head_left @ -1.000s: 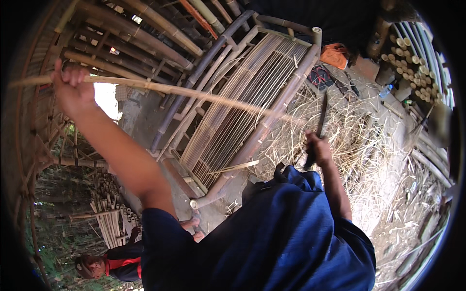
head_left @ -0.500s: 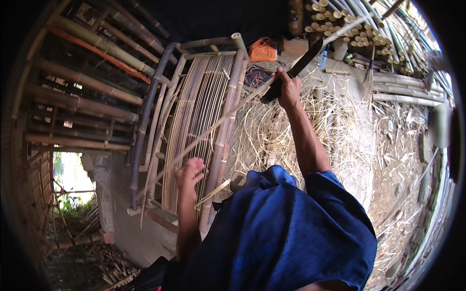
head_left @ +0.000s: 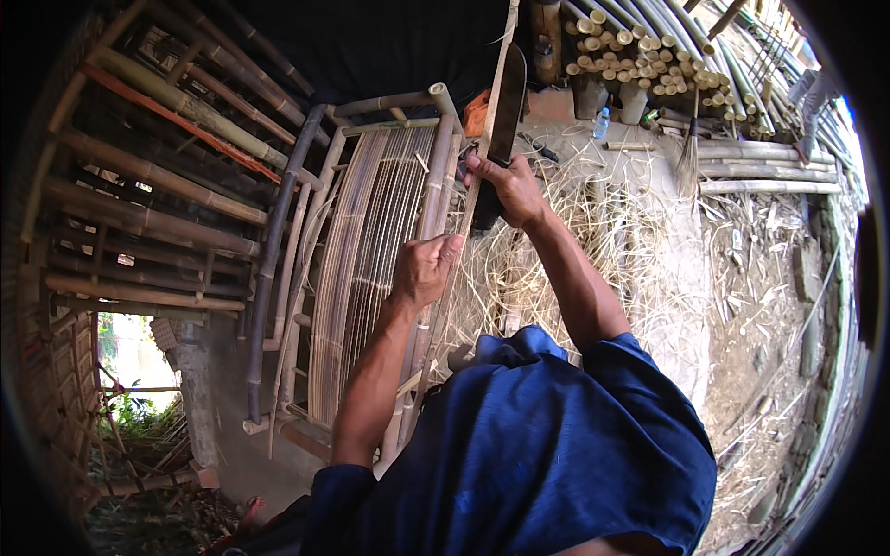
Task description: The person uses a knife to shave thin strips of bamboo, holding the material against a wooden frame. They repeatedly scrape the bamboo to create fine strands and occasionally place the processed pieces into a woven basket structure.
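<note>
A long, thin bamboo strip [head_left: 502, 79] runs from the top edge down past both hands toward my waist. My left hand [head_left: 425, 271] is closed around it in a fist, with the thumb along the strip. Just farther up, my right hand [head_left: 512, 192] grips a broad dark knife [head_left: 507, 116], its blade pointing away from me. The right thumb presses against the strip, which lies alongside the blade. My palm and fingers mostly hide the knife's handle. Left of my hands lies a bamboo bench frame [head_left: 431, 185] with narrow slats [head_left: 371, 213] laid lengthwise.
Tangled bamboo shavings [head_left: 603, 250] cover the floor beyond my right arm. Stacked bamboo poles [head_left: 640, 46] lie at the back right, near a water bottle [head_left: 602, 122] and a broom [head_left: 690, 162]. A bamboo rack [head_left: 167, 167] stands left. Another person [head_left: 814, 111] shows at far right.
My left hand, loose and off to the left before, has moved up and right and closed on the strip. The right hand has shifted left; the strip and blade now stand steeper.
</note>
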Motion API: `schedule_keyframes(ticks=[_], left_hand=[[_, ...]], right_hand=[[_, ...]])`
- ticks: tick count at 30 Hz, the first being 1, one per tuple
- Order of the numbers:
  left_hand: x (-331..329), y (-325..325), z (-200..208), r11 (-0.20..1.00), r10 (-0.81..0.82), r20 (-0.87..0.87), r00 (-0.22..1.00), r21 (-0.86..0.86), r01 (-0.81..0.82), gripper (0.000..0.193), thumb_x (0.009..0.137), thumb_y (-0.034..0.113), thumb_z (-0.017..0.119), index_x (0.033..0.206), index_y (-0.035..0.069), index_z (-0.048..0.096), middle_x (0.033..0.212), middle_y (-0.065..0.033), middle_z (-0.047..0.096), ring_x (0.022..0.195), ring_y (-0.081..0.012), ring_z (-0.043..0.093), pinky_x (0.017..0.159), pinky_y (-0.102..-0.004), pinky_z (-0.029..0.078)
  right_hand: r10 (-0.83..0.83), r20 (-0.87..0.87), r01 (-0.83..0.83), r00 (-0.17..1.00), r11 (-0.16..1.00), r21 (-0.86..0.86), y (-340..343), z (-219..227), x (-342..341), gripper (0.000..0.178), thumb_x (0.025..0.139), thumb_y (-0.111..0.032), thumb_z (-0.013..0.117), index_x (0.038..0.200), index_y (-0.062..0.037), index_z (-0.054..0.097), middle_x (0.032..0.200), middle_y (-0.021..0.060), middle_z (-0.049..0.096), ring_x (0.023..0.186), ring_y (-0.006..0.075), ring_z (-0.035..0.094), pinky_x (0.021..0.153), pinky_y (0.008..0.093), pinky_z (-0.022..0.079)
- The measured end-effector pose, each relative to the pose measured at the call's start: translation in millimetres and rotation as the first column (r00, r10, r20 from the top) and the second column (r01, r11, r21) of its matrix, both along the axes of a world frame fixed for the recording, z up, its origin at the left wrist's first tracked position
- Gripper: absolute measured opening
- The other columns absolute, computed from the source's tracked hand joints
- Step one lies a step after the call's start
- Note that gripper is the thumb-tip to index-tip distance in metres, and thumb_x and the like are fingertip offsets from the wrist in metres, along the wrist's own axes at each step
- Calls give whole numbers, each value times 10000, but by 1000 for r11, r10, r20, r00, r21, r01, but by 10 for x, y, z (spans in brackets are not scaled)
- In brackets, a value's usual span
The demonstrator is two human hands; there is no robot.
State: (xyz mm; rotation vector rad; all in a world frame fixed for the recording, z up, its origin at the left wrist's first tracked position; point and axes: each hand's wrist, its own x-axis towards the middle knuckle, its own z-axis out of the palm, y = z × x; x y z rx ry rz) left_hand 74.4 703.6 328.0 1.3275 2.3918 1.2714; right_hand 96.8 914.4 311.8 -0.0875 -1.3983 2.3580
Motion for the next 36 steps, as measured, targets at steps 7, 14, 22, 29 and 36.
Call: schedule_keyframes(ticks=[7,14,22,29,36], left_hand=[[-382,-212,39,567,-123,691,713,638,-520,427,1026,359,534,643,173,491,478,66,373,396,-59,300,417,-237,267],[-487,-640,-13,302,-431,757,492,634,-712,409,1056,323,460,728,115,584,465,57,426,377,-74,359,445,-235,356],[196,-795,-525,935,129,619,774,184,-303,268,975,245,606,1108,13,586,657,35,513,557,-56,509,511,-208,465],[405,-704,-458,938,122,800,587,101,-332,478,1004,289,567,1393,18,503,630,47,444,443,-23,405,370,-193,379],[270,-774,-592,888,372,622,689,-21,-460,566,934,496,636,1359,125,590,561,57,459,425,-36,386,402,-229,336]], right_hand=[[159,88,-168,983,980,105,-310,-56,95,281,932,-289,697,916,-12,652,773,36,678,620,107,611,549,279,512],[289,210,-310,934,948,75,-547,-248,80,300,899,-283,744,860,-3,645,688,56,635,531,128,591,491,285,495],[257,331,-275,908,961,10,-464,-477,40,262,871,-256,774,831,-40,633,663,58,627,556,136,611,522,292,529],[-166,483,-415,860,325,850,-484,-316,87,961,845,-861,210,881,-1,637,663,115,615,564,248,592,602,480,525],[-35,146,-146,989,-7,989,-1115,-535,541,712,959,-685,352,954,-38,649,775,200,666,724,365,699,639,462,556]])
